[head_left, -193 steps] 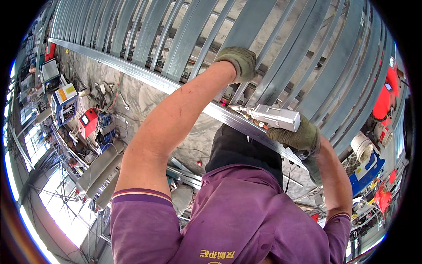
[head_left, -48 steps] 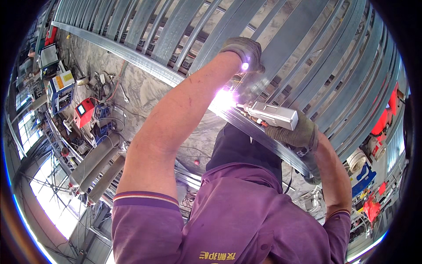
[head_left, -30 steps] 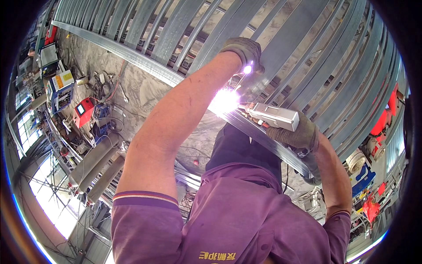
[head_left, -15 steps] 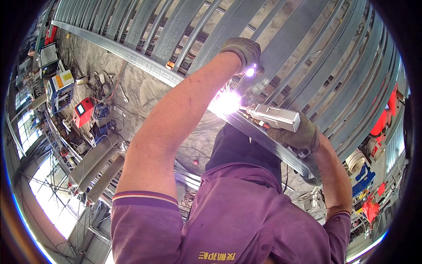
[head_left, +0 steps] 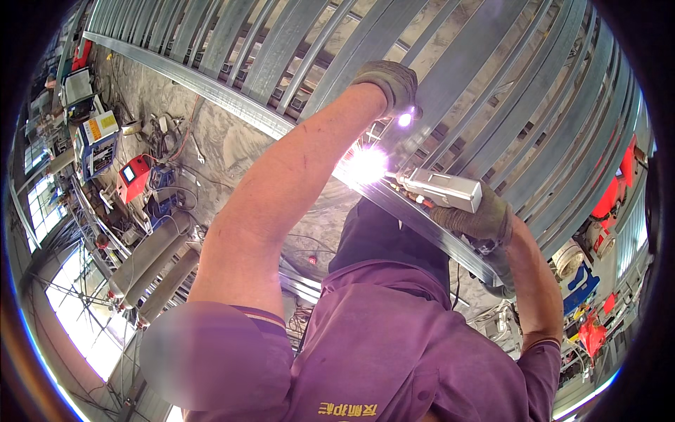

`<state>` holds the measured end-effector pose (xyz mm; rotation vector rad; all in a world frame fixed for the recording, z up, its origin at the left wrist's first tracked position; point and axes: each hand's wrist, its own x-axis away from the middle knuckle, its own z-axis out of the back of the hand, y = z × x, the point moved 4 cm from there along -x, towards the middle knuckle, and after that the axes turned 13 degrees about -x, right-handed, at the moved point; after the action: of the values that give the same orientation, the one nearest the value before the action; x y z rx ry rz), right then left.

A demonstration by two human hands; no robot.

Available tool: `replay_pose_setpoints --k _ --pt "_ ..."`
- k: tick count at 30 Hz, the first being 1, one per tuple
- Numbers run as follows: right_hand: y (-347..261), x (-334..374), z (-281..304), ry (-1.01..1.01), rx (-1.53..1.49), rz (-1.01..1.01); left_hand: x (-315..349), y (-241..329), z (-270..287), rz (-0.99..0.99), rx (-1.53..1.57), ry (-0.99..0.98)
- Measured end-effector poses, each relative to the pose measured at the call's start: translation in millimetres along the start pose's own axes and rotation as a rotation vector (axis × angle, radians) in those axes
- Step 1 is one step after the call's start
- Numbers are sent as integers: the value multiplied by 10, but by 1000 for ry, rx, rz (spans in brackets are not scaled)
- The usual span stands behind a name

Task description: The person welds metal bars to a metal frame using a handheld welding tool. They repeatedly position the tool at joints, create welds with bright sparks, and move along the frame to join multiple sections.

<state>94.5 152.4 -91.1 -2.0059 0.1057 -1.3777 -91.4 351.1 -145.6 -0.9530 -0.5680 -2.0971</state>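
In my gloved right hand (head_left: 467,219) is a silver, box-bodied welding torch (head_left: 443,186), its nozzle pointing left at a blinding white-violet weld spot (head_left: 366,165). Sparks spray from that spot, and the glare hides the joint itself. The glow sits on the long edge rail (head_left: 436,235) of a grey metal railing panel (head_left: 450,84). Beyond the glow, my gloved left hand (head_left: 389,81) is curled over the panel's bars, knuckles up. Its fingertips are mostly hidden, and what they grip cannot be made out. A small bright violet spot (head_left: 405,119) shines beside them.
Past the rail on the left, a red machine (head_left: 133,177) and a blue-and-white machine (head_left: 97,144) stand among cables on the concrete floor. Large grey cylinders (head_left: 151,257) lie nearer. To the right are a blue object (head_left: 581,285), red items and a pale bucket (head_left: 567,259).
The small violet spot by my left hand has shifted slightly right and down. The torch and weld glare have moved very slightly right. My left hand stays nearly still.
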Motion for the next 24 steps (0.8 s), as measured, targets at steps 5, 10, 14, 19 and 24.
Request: replay_pose_setpoints --k 5,10,14,19,24 --pt "-27 24 7 6 -5 -21 -6 2 -15 14 0 18" --pt "84 16 17 14 -41 8 -8 5 -6 12 6 6" --pt "60 39 17 17 -60 -22 -4 10 18 23 -6 -32" --pt "117 35 33 12 -71 -25 -11 9 7 29 2 -27" --pt "115 36 35 -13 -93 22 19 22 67 18 -15 -103"
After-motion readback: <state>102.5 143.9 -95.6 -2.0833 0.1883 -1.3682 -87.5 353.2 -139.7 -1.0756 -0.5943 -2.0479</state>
